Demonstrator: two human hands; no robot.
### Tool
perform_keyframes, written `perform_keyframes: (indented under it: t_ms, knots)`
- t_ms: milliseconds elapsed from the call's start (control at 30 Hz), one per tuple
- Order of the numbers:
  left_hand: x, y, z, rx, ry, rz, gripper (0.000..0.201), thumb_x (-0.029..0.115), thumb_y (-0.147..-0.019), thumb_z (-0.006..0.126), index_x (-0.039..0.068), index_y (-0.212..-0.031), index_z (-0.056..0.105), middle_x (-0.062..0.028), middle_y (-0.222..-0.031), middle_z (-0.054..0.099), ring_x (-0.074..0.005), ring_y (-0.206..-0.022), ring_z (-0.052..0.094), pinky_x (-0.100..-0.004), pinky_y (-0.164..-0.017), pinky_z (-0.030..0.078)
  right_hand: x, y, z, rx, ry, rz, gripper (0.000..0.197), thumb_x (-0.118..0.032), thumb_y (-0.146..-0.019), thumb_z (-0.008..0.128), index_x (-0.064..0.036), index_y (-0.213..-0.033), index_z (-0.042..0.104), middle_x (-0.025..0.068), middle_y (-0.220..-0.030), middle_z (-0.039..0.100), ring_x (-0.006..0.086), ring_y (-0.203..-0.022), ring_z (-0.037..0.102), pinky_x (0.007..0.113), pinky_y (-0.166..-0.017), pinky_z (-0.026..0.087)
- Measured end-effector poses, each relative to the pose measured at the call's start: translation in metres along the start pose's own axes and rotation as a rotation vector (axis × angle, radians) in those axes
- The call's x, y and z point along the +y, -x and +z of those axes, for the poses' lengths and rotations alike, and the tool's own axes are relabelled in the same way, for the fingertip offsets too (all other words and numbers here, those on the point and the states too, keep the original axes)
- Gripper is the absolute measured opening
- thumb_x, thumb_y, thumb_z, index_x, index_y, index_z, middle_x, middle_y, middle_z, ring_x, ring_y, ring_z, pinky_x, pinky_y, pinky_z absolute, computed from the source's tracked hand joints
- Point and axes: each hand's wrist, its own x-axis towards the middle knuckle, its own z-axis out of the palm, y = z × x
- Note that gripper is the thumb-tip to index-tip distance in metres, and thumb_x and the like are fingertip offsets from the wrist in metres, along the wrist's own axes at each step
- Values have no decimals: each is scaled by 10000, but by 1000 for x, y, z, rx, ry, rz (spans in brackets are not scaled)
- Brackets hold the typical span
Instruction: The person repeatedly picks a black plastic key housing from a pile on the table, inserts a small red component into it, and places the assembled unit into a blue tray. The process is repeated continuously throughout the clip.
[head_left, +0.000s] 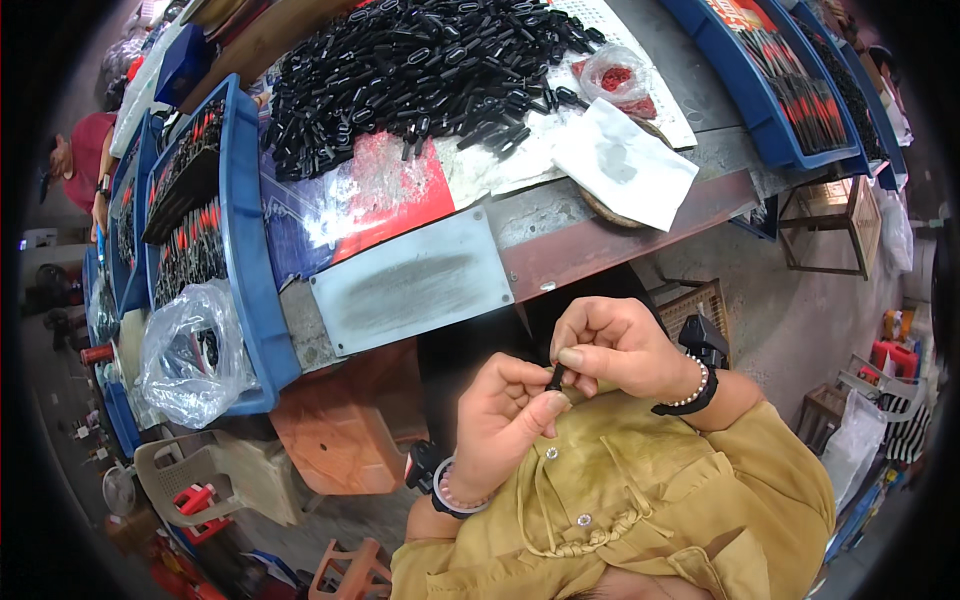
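Seating and clutter around our bench.
We have an orange stool (340,430) between seven and eight o'clock, a beige plastic chair (262,472) near eight, a person in a red top (88,160) toward ten, a wooden stool (833,197) between two and three, and a clear plastic bag (855,445) near four.

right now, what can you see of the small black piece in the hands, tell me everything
The piece is slim, short and black; it may be plastic, but that is hard to tell at this size. It is held in the air near the shirt, tilted, with its upper end leaning slightly right. The left hand and the right hand both pinch it, covering parts of it, so its full outline cannot be made out.
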Motion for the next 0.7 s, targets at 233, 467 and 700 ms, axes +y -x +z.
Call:
perform_keyframes:
  t_ms: [233, 467, 700]
  knots:
    - [1, 4, 5, -5, 35, 24, 231, -13, -896, 587, -7, -1084, 452, -84, -890, 583, -84, -691, 560, -193, -593, 466, 9, 2, 3, -41, 97, -296, 54, 20, -863, 615, 16, -906, 581, 55, -842, 591, 100, -753, 571, 235, -640, 459]
    - [0, 6, 11, 13, 16, 56, 335, -5, -898, 581, -17, -1194, 425, -98, -939, 592, -79, -698, 563, -178, -585, 466, 13, -2, 1, -24, 519, -708, 121, 31, -792, 662, 10, -889, 593, 125, -785, 602, 222, -680, 600, 284, -599, 472]
    - [-9, 7, 12, 13, -136, 226, 336, -17, -904, 572, -29, -1199, 411, -120, -939, 598, -85, -678, 567, -178, -565, 464, 18, -3, 6, 84, 717, -909, 162, 39, -752, 687, 0, -886, 604, 127, -788, 624, 251, -640, 630, 287, -548, 498]
